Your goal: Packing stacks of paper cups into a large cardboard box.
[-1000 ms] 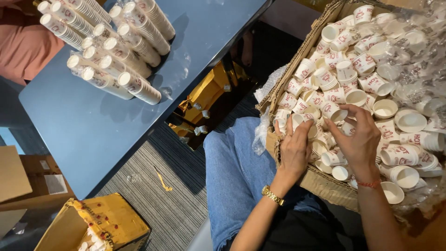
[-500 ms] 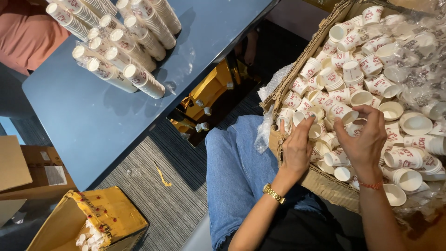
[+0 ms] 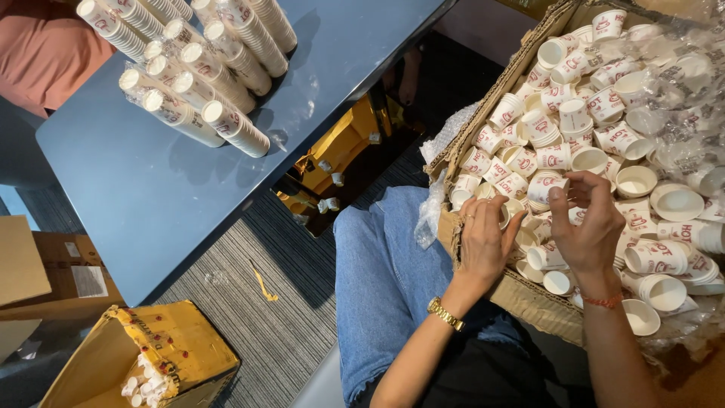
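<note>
1. Your left hand (image 3: 483, 242) curls its fingers (image 3: 470, 217) loosely around a small paper cup (image 3: 504, 215), rim facing right, long axis roughly level.
2. Your right hand (image 3: 593, 230) hovers, fingers (image 3: 578, 181) half open, holding nothing visible.
3. Both are over the cardboard box (image 3: 540, 298) of loose cups.

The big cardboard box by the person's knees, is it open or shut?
Open. The cardboard box has its flaps folded out, and loose paper cups show heaped inside.

White paper cups (image 3: 555, 157) with red print; blue table (image 3: 189, 189); yellow box (image 3: 162, 351).
</note>
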